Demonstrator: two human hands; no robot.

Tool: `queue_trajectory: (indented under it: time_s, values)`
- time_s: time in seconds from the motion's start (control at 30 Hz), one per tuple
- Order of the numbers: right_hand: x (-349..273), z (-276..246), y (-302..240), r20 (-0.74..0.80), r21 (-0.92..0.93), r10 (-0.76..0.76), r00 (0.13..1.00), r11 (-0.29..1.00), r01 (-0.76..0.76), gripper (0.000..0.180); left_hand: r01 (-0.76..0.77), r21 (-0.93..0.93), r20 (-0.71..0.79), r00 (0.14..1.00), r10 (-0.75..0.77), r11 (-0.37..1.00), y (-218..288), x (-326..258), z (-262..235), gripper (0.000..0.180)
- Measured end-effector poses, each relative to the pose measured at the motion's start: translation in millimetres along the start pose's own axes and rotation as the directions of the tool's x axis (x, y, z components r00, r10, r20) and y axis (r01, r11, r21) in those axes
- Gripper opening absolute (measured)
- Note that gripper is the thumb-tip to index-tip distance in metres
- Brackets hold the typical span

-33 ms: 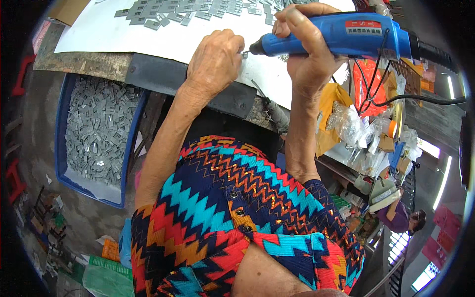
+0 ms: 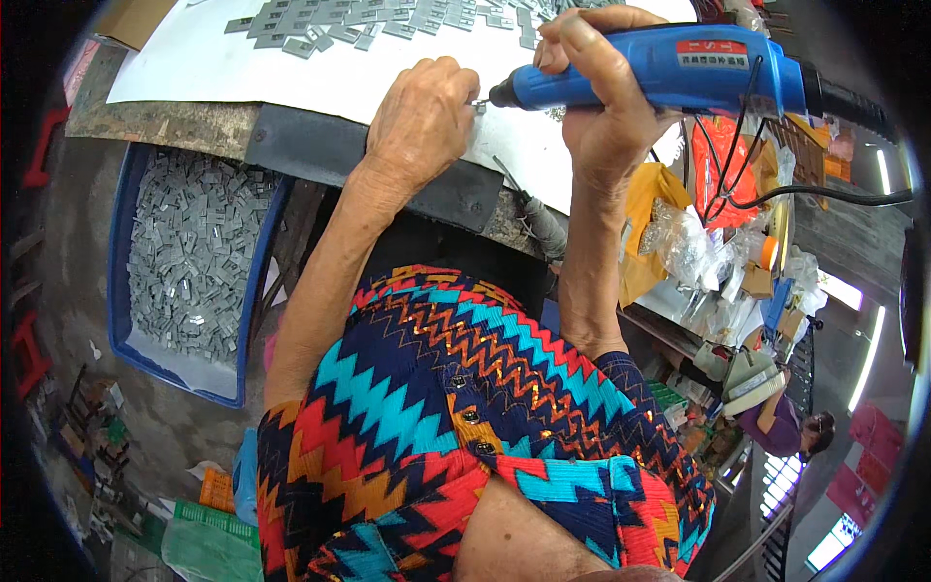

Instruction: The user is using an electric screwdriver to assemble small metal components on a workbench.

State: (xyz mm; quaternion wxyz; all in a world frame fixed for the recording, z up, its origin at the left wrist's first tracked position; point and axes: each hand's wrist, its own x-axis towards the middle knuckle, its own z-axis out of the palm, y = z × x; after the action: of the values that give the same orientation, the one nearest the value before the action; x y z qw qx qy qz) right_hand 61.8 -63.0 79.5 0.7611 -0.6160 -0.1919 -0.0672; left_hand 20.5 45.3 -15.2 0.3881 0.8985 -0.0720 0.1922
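Note:
My right hand [image 2: 611, 92] is wrapped round a blue electric screwdriver [image 2: 713, 80], which lies nearly level with its dark nose pointing left. Its thin bit reaches a small grey piece [image 2: 480, 109] at the fingertips of my left hand [image 2: 425, 116]. That hand is closed over the white sheet [image 2: 184, 73] near the table's front edge, and its fingers hide most of the piece. Farther back on the sheet lie many flat grey pieces [image 2: 335, 32], each with a small metal clip or slot.
Below the table at left, a blue bin [image 2: 118, 291] holds a heap of similar grey pieces [image 2: 199, 252]. A black cable [image 2: 824, 194] runs off right, past plastic bags [image 2: 679, 242] and a red bag [image 2: 720, 170]. Another person [image 2: 781, 427] is far right.

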Motion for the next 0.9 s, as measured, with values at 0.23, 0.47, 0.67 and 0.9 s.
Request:
queue_trajectory:
  time_s: [0.23, 0.47, 0.67, 0.9]
  values:
    - [0.6, 0.1, 4.7, 0.038, 0.016, -0.082, 0.996, 0.997, 0.081, 0.021, 0.005, -0.009, -0.006, 1.0, -0.005, 1.0, -0.6, -0.8, 1.0, 0.014]
    - [-0.2, 4.6, 3.7, 0.022, -0.032, -0.059, 0.998, 0.998, 0.06, 0.022, 0.018, -0.024, -0.014, 1.0, -0.018, 1.0, 0.1, -0.5, 1.8, 0.016]
    - [2.6, 1.8, 7.1, 0.023, -0.058, 0.05, 0.998, 0.997, -0.049, 0.025, 0.038, -0.062, -0.006, 0.999, -0.039, 0.997, -1.4, 0.2, 1.3, 0.017]
    - [3.8, -3.8, 14.2, 0.119, -0.015, 0.07, 0.99, 0.998, -0.068, 0.026, 0.06, -0.097, -0.01, 0.998, -0.061, 0.993, -1.6, 1.6, 0.4, 0.012]
